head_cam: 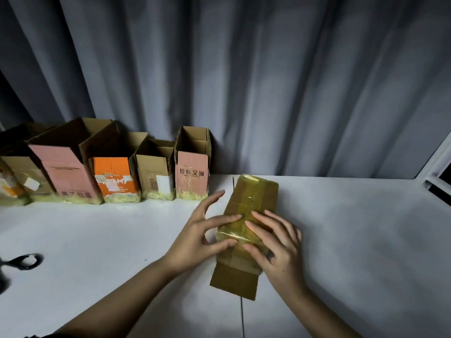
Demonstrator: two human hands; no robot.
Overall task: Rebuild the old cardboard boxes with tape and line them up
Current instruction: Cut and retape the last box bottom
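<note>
A brown cardboard box [253,198] lies on its side on the white table [353,240], its near flap open toward me. Glossy yellowish tape [238,230] wraps over its middle. My left hand [202,235] presses straight fingers onto the tape from the left side. My right hand [278,242] presses its fingers onto the tape from the right. Several rebuilt boxes stand upright in a row along the curtain at the back left, ending with a pink box [192,174] just left of the lying box.
Black-handled scissors [23,261] lie at the table's left edge. The row also holds an orange box [114,176], a tall pink box [66,172] and a plain brown box [156,176]. A grey curtain [268,81] hangs behind; a window frame [436,167] is at right.
</note>
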